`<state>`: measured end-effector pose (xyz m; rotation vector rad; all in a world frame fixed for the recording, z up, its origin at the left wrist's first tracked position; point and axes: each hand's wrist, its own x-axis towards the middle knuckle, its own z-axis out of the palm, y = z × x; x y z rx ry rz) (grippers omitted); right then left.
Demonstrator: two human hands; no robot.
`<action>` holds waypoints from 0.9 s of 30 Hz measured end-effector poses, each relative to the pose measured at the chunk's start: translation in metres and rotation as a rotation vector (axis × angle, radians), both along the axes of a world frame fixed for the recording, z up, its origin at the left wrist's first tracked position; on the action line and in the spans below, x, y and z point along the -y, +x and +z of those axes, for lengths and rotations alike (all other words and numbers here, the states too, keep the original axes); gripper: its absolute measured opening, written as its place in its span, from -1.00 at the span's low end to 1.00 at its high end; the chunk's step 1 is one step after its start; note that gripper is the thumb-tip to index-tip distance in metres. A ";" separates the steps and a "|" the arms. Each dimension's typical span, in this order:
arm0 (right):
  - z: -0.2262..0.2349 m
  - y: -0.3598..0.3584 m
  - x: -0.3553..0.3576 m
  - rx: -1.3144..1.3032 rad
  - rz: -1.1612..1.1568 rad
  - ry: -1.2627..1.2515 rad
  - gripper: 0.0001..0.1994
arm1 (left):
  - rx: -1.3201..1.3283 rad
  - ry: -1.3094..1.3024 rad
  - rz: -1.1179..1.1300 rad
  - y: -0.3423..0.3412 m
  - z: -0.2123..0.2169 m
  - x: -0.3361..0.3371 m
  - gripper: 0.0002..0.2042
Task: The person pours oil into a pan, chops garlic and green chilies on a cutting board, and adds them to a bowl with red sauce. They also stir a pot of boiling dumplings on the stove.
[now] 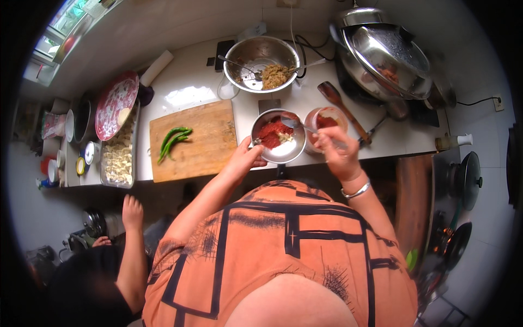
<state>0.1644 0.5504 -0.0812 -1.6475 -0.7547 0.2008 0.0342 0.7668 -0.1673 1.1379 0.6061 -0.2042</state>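
Note:
My left hand grips the near left rim of a small metal bowl. Inside it lie red chilli powder and pale chopped bits, perhaps garlic. In my right hand is a metal spoon, its reddish-coated head over the bowl's right side. Right beside the bowl stands a clear tub with more red powder in it, partly hidden by my right hand. On the left, green chillies rest on a wooden cutting board.
Behind the small bowl is a large metal bowl of brownish filling with utensils. A wooden-handled spatula and a lidded wok are at right. Far left sit a dumpling tray and a red plate; a person's arm is nearby.

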 end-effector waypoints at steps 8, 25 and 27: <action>-0.005 0.021 0.054 -0.268 -0.250 0.271 -0.88 | -0.054 -0.048 0.080 -0.008 -0.012 -0.010 -0.59; -0.034 0.044 0.072 -0.074 -0.317 -0.292 -0.73 | -0.066 -0.029 0.401 0.018 -0.075 -0.025 -0.66; -0.042 0.043 0.067 0.011 -0.346 -0.430 -0.54 | -0.066 -0.011 0.400 0.021 -0.074 -0.025 -0.67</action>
